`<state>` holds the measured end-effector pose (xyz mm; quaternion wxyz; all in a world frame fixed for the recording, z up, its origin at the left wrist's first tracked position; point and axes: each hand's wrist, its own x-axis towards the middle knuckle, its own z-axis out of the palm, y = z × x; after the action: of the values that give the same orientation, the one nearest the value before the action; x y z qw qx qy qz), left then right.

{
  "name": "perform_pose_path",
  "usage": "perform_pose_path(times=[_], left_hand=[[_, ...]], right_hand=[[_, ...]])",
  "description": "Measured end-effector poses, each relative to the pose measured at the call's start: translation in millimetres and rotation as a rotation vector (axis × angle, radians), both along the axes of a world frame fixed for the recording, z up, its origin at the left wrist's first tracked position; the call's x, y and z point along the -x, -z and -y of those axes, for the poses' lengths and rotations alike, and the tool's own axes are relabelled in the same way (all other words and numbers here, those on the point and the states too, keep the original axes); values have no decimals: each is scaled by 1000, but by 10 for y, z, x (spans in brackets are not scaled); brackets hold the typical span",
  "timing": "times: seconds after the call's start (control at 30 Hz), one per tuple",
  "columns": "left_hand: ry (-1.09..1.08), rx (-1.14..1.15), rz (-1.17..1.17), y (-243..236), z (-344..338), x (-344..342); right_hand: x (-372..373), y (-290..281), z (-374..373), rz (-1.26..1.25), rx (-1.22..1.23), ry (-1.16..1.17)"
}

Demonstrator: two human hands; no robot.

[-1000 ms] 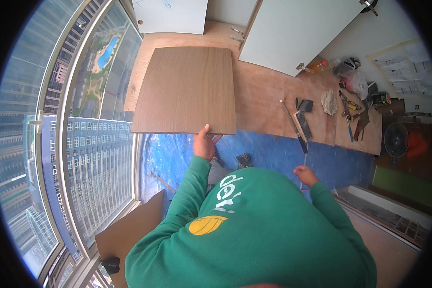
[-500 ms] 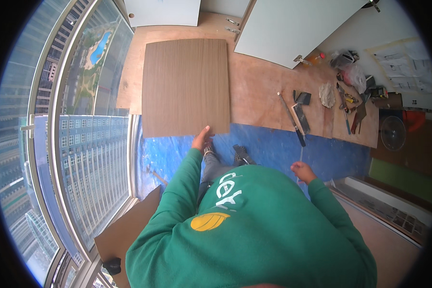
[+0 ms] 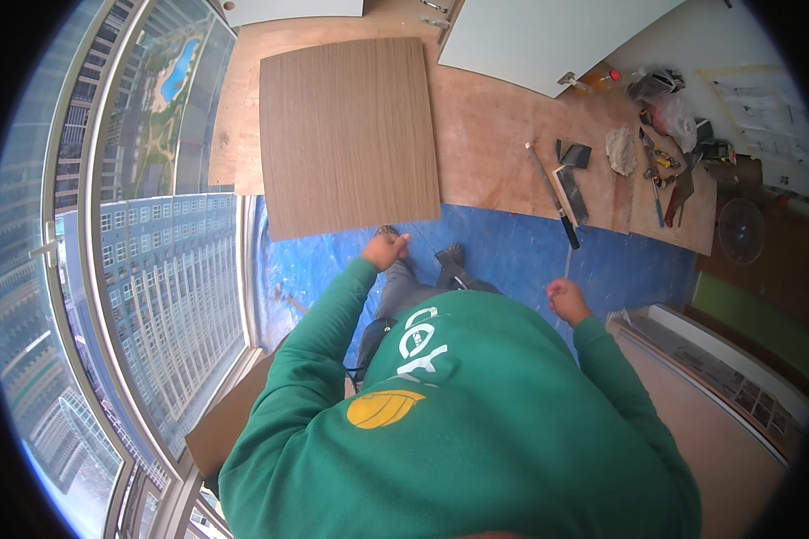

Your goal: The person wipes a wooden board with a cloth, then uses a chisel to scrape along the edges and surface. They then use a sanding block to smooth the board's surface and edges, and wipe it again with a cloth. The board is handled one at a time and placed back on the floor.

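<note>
My left hand (image 3: 386, 252) is closed, its fingers curled, just off the near edge of a brown wood-grain panel (image 3: 351, 135). What those fingers hold, if anything, I cannot make out. The panel lies flat on a plywood surface and sticks out over its near edge. Farther right, my right hand (image 3: 567, 302) is closed over the blue sheeting (image 3: 503, 242). A thin pale strip shows at its fingertips; whether it is gripped I cannot tell. Beyond that hand, a long tool with a black handle (image 3: 566, 226) juts over the plywood's edge.
On the plywood (image 3: 485, 153) at right lie dark blocks (image 3: 573, 154), a crumpled pale rag (image 3: 620, 151) and several hand tools (image 3: 663, 171). White cabinet doors (image 3: 548, 40) with hinges stand at the back. Tall windows (image 3: 162, 251) run along the left. A brown board (image 3: 229, 413) leans near them.
My left hand has come off the panel's near edge, and its fingers have curled. The view has tilted slightly, so everything sits higher. My right hand stays closed.
</note>
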<state>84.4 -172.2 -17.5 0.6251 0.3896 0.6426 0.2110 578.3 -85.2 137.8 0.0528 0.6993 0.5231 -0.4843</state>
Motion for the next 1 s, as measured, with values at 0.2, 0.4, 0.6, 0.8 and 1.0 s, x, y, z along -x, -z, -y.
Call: perform_pose_path(times=[0.2, 0.4, 0.6, 0.8, 1.0], left_hand=[[67, -128, -167, -266, 86, 12], [-165, -407, 267, -995, -622, -414], [-131, -711, 528, -2304, -1434, -1245], [-100, -482, 174, -1364, -1264, -1211], [-518, 170, 1267, -2293, -1683, -1657]], right_hand=[[530, -373, -30, 161, 15, 20], [1693, -786, -576, -794, 229, 658], [2240, -613, -646, -885, -40, 566], [2725, -2042, -841, -1054, -180, 531], [2207, -901, -588, -296, -971, -376]])
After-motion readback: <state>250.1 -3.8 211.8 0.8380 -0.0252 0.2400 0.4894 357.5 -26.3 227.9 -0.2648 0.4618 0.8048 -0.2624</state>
